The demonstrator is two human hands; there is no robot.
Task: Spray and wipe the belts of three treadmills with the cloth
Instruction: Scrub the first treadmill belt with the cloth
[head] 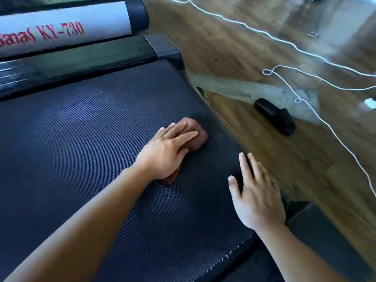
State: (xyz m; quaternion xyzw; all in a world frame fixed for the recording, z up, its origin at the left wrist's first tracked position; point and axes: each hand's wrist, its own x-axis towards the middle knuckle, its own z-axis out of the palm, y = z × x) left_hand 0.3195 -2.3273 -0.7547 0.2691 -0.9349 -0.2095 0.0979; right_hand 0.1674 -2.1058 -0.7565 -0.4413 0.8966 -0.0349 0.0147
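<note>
From the head view we count one treadmill belt (81, 139), one brown cloth (198, 135), two hands, one black slipper (274, 117) and a looping white cord (297, 100) on the wooden floor (234, 47). The left hand (168, 151) lies flat with straight fingers, pressing the cloth onto the belt's right part. The right hand (258, 192), at 4 o'clock from the cloth, is spread wide on the belt's right edge, holding nothing. The slipper lies at 2 o'clock from the cloth.
</note>
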